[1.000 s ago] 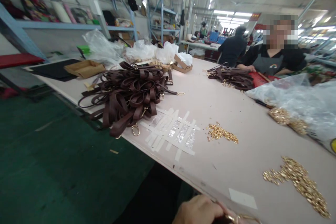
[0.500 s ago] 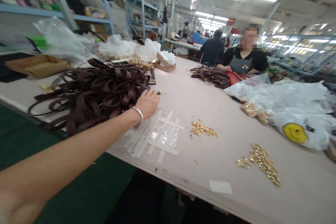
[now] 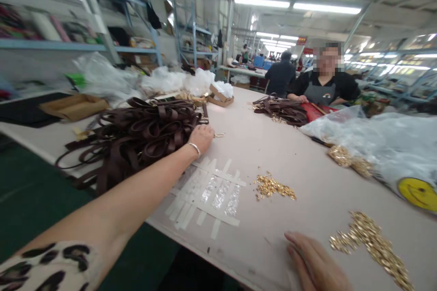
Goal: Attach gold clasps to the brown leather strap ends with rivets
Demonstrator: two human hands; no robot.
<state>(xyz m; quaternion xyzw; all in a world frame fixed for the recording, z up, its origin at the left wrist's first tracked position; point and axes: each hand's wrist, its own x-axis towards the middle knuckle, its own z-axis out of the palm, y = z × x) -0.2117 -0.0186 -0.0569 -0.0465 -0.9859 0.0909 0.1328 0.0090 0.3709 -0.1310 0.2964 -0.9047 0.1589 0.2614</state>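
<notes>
My left hand (image 3: 202, 139) rests at the right edge of a heap of dark brown straps (image 3: 153, 127), its fingers curled over a strap end. A gold clasp (image 3: 219, 135) pokes out just past those fingers; the grip's underside is hidden. At the lower right, my right hand (image 3: 317, 261) is low over the table with fingers stretched out and nothing in them. It lies between a small pile of gold metal pieces (image 3: 273, 186) and a larger gold pile (image 3: 373, 243). Clear film patches held by tape strips (image 3: 215, 213) are stuck to the tabletop nearby.
A cardboard tray (image 3: 75, 108) and plastic bags (image 3: 170, 81) are behind the heap. Across the pale table (image 3: 239, 113), a person in a grey apron (image 3: 322, 93) sits near another strap bundle (image 3: 280, 110). Large clear bags (image 3: 392, 132) line the right side.
My right hand has come into view at the lower right. My left hand stays at the edge of the strap heap. The view has shifted, so the table appears lower.
</notes>
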